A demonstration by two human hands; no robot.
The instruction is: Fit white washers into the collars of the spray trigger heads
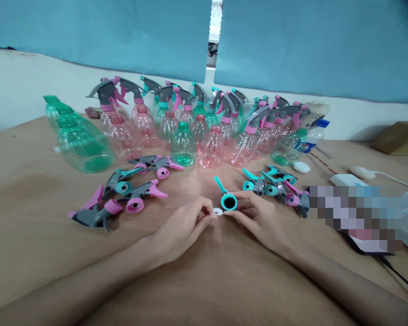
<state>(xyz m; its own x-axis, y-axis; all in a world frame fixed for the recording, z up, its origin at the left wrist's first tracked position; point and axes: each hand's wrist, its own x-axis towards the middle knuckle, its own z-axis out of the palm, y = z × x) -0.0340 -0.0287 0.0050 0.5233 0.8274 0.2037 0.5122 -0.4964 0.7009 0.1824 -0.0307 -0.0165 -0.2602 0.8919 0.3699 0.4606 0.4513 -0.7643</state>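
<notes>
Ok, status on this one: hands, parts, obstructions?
Left hand pinching white disc. Right hand holding turquoise-collared spray head. No obstruction visible between the two parts.

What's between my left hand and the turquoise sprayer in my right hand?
The head view shows a small white disc there, pinched by your left hand.

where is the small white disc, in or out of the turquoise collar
Out: the left hand pinches the white disc beside the turquoise collar that the right hand holds, and the collar's dark opening shows uncovered.

Soft light leaves the table (217, 276) faintly glossy, the view's edges stretched.
</notes>
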